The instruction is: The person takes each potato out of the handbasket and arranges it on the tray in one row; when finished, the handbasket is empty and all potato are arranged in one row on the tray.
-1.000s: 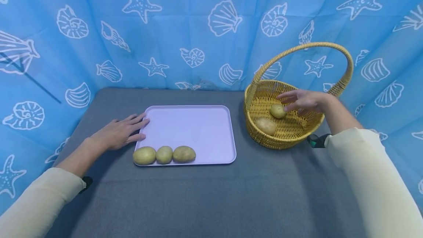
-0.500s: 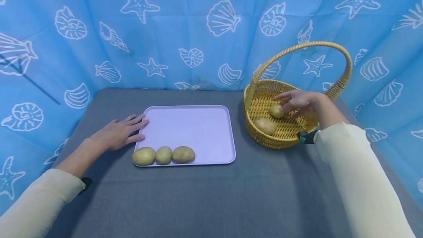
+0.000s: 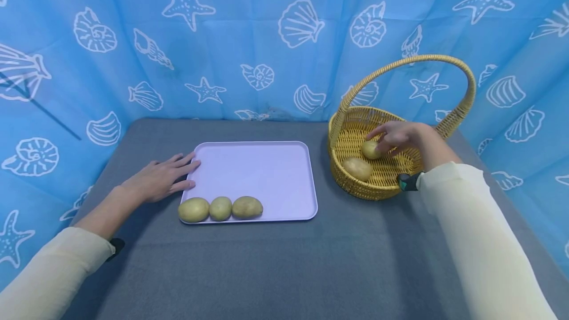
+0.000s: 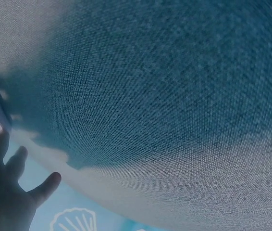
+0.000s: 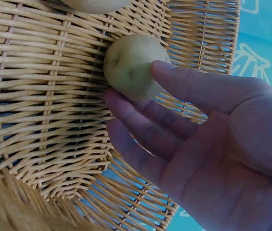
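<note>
My right hand (image 3: 396,135) reaches into a yellow wicker basket (image 3: 371,192) and pinches a small round potato (image 3: 369,150). In the right wrist view, the thumb lies on one side of that potato (image 5: 135,62) and the fingers curl against its other side. A larger potato (image 3: 357,169) lies beside it on the basket floor. Flat at the left edge of a pale lilac tray (image 3: 255,172), my left hand (image 3: 161,178) rests with fingers spread. Three potatoes, left (image 3: 193,210), middle (image 3: 220,209) and right (image 3: 247,207), form a row along the tray's near edge.
The basket's tall arched handle (image 3: 409,60) rises over the right hand. Grey cloth (image 3: 275,265) covers the table. A blue curtain (image 3: 262,28) with white shells and starfish hangs close behind and at both sides.
My right hand has moved slightly left and lower in the basket, and its thumb and fingers have closed onto the small potato. The left hand stays where it was.
</note>
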Motion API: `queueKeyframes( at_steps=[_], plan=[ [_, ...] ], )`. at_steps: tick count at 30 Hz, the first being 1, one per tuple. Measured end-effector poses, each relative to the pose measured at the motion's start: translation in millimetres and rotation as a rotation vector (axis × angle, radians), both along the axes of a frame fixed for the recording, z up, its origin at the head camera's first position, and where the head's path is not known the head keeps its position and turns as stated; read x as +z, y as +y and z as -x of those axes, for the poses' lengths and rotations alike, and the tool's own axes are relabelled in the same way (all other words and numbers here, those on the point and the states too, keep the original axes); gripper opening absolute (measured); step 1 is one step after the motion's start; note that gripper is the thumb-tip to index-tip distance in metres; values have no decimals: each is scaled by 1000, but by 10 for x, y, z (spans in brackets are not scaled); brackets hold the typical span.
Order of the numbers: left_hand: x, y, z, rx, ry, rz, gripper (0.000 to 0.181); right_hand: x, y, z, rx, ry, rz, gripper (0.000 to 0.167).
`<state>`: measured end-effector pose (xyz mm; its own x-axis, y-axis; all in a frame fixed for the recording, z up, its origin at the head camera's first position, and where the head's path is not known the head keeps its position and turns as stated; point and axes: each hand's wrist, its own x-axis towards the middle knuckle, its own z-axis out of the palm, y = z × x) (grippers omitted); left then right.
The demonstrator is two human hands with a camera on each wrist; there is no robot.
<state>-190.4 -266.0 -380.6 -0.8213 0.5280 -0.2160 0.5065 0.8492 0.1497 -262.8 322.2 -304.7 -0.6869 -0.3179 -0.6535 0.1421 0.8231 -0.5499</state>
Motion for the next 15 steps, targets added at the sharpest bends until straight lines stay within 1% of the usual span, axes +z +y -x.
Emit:
queueKeyframes(
  at_steps=[5,11,15],
  plan=[
    [0,-5,3,-3,-1,-1,68,-14,-69,37,-13,-18,-8,63],
    [-2,-3,-1,-2,-1,-4,68,4,-133,48,13,1,-17,63],
    [1,0,-3,4,-2,-1,68,-4,-134,59,17,-10,7,63]
  ],
)
